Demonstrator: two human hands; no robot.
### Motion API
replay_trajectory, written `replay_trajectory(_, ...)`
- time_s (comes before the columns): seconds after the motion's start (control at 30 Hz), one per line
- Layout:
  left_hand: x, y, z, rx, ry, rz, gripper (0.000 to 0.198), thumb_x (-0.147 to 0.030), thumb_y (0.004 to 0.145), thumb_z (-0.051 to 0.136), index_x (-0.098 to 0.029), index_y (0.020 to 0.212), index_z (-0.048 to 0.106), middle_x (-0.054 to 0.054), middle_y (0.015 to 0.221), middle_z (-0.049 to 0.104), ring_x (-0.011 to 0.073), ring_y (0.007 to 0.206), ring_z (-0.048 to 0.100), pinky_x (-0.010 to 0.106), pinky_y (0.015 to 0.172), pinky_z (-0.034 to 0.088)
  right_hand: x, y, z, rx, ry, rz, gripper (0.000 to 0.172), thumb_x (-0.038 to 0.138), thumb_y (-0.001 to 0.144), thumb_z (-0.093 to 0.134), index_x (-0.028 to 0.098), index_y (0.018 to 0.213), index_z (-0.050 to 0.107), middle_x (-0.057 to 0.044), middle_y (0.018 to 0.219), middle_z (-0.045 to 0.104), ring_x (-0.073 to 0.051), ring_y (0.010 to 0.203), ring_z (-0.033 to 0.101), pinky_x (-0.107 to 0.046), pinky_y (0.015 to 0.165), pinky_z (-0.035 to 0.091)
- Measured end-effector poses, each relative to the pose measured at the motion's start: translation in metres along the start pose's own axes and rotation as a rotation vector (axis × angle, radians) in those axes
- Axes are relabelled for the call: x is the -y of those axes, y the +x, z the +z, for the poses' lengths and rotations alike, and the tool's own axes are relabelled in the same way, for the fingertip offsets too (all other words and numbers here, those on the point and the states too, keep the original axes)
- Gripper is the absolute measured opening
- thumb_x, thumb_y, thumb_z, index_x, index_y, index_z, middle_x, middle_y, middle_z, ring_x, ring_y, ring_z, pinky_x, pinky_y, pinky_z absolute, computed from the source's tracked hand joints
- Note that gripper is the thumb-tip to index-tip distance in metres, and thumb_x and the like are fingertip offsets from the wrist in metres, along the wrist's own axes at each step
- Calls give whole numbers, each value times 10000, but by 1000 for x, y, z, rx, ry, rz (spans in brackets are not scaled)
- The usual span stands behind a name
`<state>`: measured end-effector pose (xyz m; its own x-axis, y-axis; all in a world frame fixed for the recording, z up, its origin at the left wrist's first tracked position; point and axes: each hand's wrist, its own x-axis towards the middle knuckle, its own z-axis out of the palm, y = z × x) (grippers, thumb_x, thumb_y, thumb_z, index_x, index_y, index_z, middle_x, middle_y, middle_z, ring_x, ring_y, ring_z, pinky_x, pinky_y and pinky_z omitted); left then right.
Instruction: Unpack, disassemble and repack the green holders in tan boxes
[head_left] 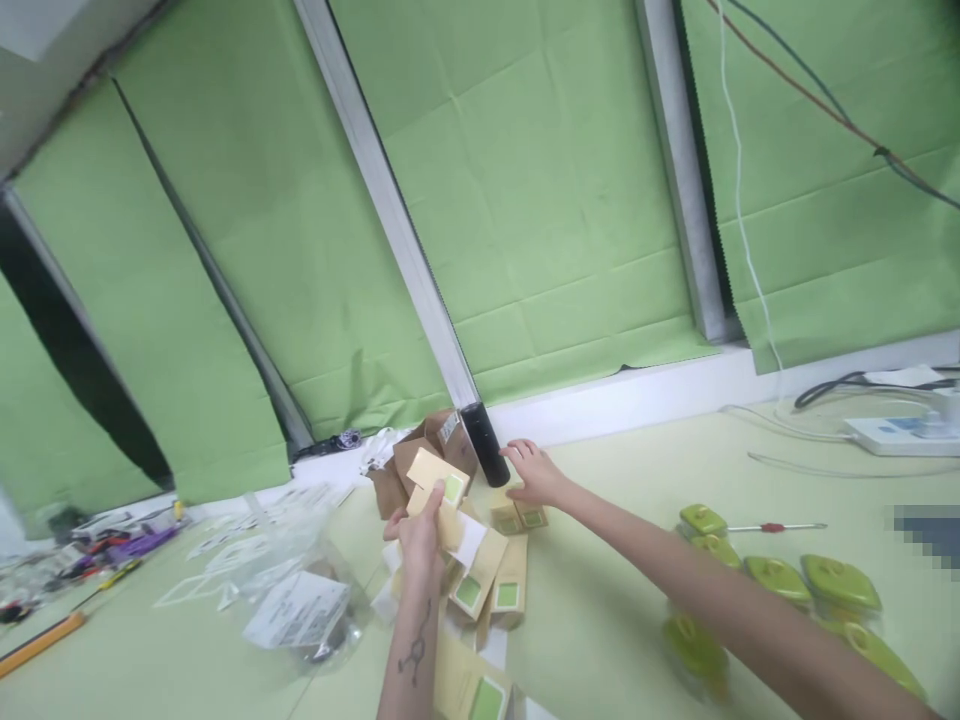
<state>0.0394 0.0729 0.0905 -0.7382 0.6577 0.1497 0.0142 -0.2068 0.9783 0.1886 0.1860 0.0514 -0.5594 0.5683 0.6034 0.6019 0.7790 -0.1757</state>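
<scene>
My left hand (420, 532) is closed around a small tan cardboard box (437, 480) with a green-and-white label and a raised flap. My right hand (534, 472) has its fingers apart beside a black cylinder (484, 445), above a couple of small tan boxes (517, 512); whether it touches either is unclear. Below my left hand lies a loose pile of similar tan boxes (480, 575) with green labels, some showing white flaps. Behind the held box stands an open brown cardboard carton (420, 440).
Several green lidded containers (772, 578) lie at right near a thin red-marked tool (776, 527). A white power strip (900, 435) with cables sits at far right. Left are a clear plastic bag (304, 610), an orange-handled tool (41, 642) and clutter. Green blinds hang behind.
</scene>
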Motion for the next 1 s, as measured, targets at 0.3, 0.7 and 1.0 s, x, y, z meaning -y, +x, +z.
replay_trajectory(0.3,36,3,4,296,464,100,646,-285,575,751,-154,1069,356,146,938,634,235,820,636,334,771,467,-20,-20,46,324,44,95,297,293,884,527,171,1155,518,-71,1161,555,-200,957,584,-404,793,495)
replay_trajectory(0.7,45,-36,56,328,981,372,679,-177,622,613,-58,1224,324,298,1430,104,411,1329,56,559,1014,22,-120,-102,-41,475,-12,286,303,290,881,534,165,1156,516,-71,1157,556,-201,955,585,-405,789,497)
replay_trajectory(1.0,59,-120,101,810,787,525,697,-275,711,582,-114,1325,293,157,1448,243,254,1350,159,377,1080,159,-90,-119,-102,284,-98,230,305,294,840,586,161,1109,533,-66,1106,564,-199,932,574,-385,783,480)
